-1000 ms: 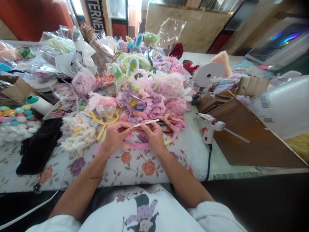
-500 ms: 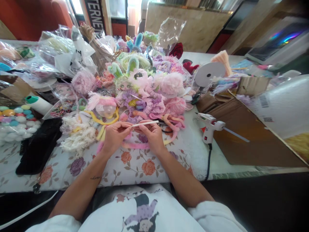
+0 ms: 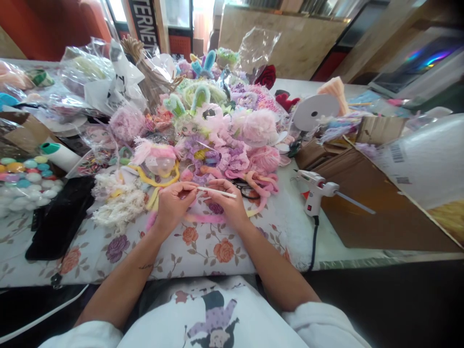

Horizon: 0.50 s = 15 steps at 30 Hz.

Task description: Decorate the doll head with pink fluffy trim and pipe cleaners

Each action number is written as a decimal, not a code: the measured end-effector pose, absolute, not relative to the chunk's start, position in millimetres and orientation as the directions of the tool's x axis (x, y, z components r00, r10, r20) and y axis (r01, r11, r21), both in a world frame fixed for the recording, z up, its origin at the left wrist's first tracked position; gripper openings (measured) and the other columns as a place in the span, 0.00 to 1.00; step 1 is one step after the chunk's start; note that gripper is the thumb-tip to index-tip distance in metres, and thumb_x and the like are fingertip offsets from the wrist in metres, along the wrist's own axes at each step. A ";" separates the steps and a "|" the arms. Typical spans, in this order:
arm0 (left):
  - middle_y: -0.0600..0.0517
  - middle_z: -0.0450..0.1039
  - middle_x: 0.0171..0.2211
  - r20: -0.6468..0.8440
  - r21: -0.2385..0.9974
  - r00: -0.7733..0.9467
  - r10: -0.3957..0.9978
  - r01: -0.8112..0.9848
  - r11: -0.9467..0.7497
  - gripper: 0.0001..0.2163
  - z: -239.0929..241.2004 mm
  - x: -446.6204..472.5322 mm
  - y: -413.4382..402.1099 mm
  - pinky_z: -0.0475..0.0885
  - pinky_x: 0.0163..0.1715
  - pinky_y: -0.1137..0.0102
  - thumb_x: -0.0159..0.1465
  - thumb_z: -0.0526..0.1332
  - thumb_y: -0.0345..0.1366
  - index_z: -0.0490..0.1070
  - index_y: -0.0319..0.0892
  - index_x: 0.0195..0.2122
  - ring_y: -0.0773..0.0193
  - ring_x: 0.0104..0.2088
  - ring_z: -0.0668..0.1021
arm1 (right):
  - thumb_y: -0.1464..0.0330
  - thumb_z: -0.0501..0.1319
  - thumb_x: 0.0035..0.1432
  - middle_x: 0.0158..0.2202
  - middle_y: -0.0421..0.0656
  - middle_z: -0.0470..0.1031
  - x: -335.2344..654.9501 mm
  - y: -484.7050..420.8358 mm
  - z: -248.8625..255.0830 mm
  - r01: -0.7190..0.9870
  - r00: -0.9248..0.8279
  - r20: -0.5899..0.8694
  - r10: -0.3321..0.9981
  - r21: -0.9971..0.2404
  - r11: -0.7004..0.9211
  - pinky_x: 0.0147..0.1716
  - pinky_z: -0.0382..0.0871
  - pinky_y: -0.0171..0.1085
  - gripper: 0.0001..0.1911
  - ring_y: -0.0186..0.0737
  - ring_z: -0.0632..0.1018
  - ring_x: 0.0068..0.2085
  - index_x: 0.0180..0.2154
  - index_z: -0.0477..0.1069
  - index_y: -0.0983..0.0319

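This looks like a craft workspace: glue gun (image 3: 312,199), yarn (image 3: 266,159), white spool (image 3: 303,115).

Background banner (image 3: 145,26): white capitals "TERNE" on black, running vertically; lettering cut off by the upper frame edge. White plastic bag (image 3: 105,89): black characters, creased, illegible. Clear plastic package (image 3: 431,159): barcode label (image 3: 396,154); digits illegible. Left forearm (image 3: 125,285): script tattoo (image 3: 146,266), illegible.
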<state>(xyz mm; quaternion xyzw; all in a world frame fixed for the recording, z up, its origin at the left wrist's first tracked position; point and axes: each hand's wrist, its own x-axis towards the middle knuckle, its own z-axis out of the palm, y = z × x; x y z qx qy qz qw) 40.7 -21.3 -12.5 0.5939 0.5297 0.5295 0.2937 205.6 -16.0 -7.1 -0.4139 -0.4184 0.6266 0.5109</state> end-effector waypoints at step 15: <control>0.50 0.82 0.34 0.459 0.772 -0.059 0.886 0.520 -0.365 0.05 -13.3 43.3 -23.3 0.76 0.38 0.68 0.59 0.61 0.30 0.77 0.42 0.29 0.61 0.34 0.81 | 0.62 0.71 0.45 0.22 0.38 0.74 227.0 -0.7 -6.7 0.036 -0.263 -0.138 0.955 -0.990 -0.133 0.18 0.61 0.29 0.16 0.29 0.71 0.20 0.35 0.76 0.65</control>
